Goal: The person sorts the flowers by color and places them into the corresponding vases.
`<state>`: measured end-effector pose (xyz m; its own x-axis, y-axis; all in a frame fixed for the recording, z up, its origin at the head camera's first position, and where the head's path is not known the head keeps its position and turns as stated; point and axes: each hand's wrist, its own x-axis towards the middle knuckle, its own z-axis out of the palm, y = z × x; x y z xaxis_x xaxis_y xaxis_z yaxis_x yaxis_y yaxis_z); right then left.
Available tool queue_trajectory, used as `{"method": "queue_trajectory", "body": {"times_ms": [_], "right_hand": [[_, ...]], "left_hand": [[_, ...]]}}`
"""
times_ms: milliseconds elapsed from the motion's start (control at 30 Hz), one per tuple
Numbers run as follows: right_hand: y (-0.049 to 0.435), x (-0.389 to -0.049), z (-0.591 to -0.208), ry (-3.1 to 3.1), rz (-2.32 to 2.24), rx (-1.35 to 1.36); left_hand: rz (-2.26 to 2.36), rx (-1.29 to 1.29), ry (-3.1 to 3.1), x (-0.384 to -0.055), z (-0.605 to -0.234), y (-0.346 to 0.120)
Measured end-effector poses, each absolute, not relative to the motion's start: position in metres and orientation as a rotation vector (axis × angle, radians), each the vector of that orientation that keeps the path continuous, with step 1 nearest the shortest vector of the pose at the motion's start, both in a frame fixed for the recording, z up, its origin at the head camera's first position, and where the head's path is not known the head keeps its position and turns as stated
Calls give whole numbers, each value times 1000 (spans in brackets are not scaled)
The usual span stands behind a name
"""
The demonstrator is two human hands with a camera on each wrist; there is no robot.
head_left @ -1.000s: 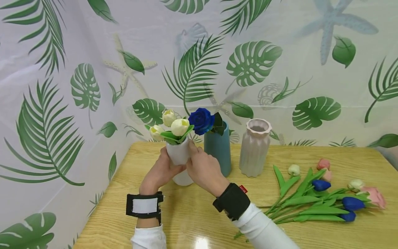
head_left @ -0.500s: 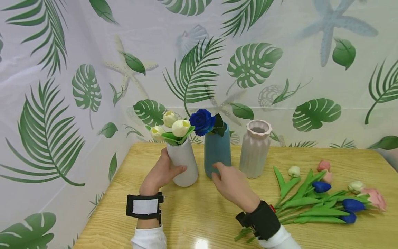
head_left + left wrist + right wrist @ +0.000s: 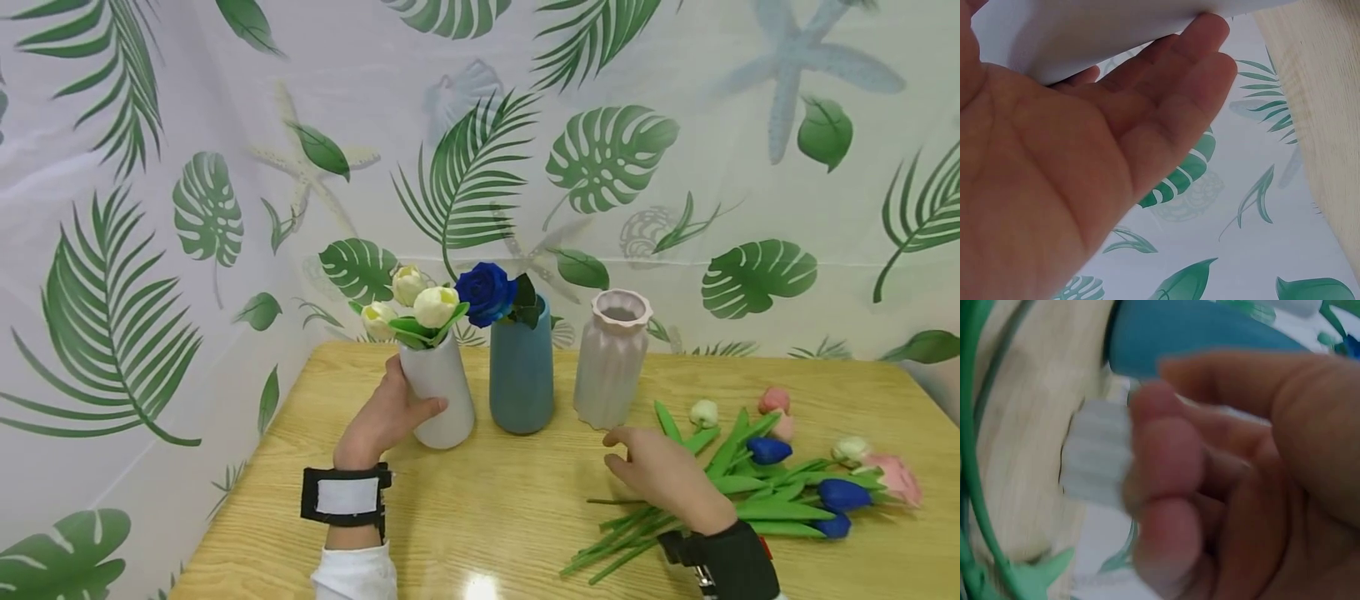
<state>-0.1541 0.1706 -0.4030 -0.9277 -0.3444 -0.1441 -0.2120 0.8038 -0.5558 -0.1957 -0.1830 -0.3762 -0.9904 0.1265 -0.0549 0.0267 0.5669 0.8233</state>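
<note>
My left hand (image 3: 382, 417) grips the white vase (image 3: 441, 398) from its left side, thumb across the front. Pale yellow tulips (image 3: 435, 307) with green leaves stand in that vase. In the left wrist view, the fingers (image 3: 1179, 112) lie along the vase's smooth white wall (image 3: 1085, 37). My right hand (image 3: 663, 471) hovers at the left side of a loose bunch of artificial flowers (image 3: 780, 492), in front of the ribbed vase. Its fingers are loosely bent and hold nothing, as the blurred right wrist view also shows.
A blue vase (image 3: 522, 379) with a blue rose (image 3: 486, 293) stands right of the white vase. Further right is the ribbed pale vase (image 3: 611, 367) with a scalloped rim. The flower bunch, with stems (image 3: 615, 542) toward the front, lies on the wooden table (image 3: 465, 517). A leaf-patterned cloth (image 3: 480, 167) hangs behind.
My right hand has let go of the white vase's upper part and moved right, past the blue vase, to the flower bunch. My left hand keeps its grip on the white vase.
</note>
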Motion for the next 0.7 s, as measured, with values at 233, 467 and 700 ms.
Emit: {"method": "queue_trajectory", "body": {"times_ms": [233,467,700], "right_hand": [[186,-156,-410,2539,-713,-388],[187,-157,-417,2508,-727,-366],[192,-156,-418,2489,-760,-348]], "left_hand": [[1390,147,2695,-196,-377,-184],[1413,150,2678,-196,-375,-183],[1386,129,2688,-195,-375,-183]]}}
